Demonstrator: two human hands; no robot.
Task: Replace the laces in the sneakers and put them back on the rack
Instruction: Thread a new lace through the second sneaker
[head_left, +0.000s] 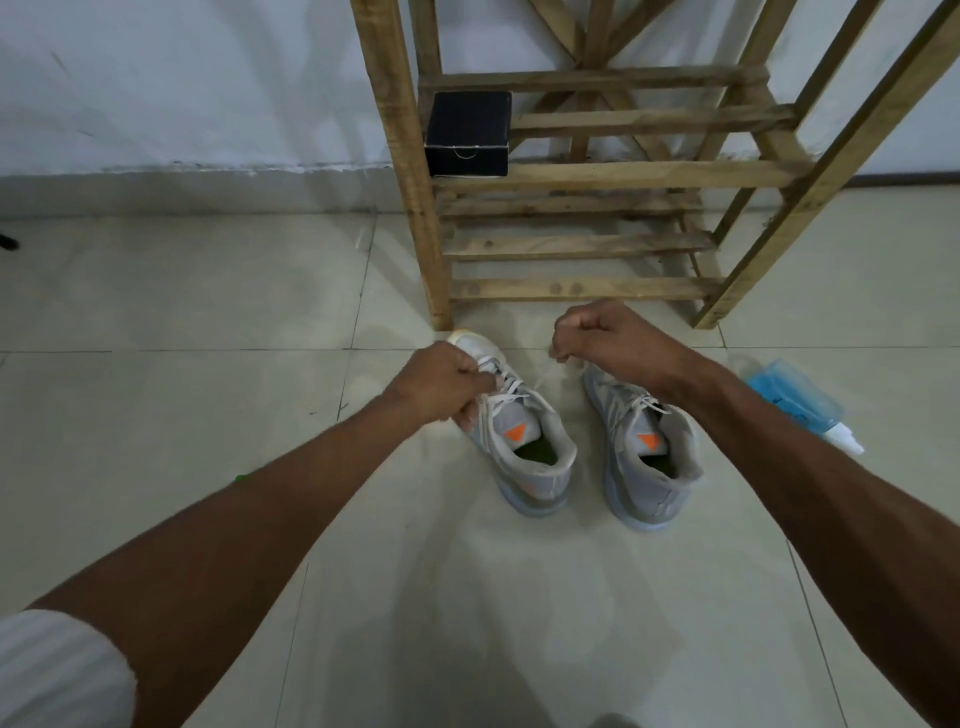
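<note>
Head view: two hands work the lace of the left of two grey sneakers on a tiled floor, in front of a wooden rack.

A white sleeve shows at the lower left corner; the left hand has its fingers curled and grips the left sneaker at its laced front, pinning it to the floor; behind it a black box sits at the left end of a rack shelf; a white lace crosses the sneaker and a thin, blurred strand runs up to the right; the right hand is closed in a fist, pinching that strand above the toe of the right sneaker; the two sneakers stand side by side, apart, toes toward the rack; a blue spray bottle lies on the floor to the right.
</note>
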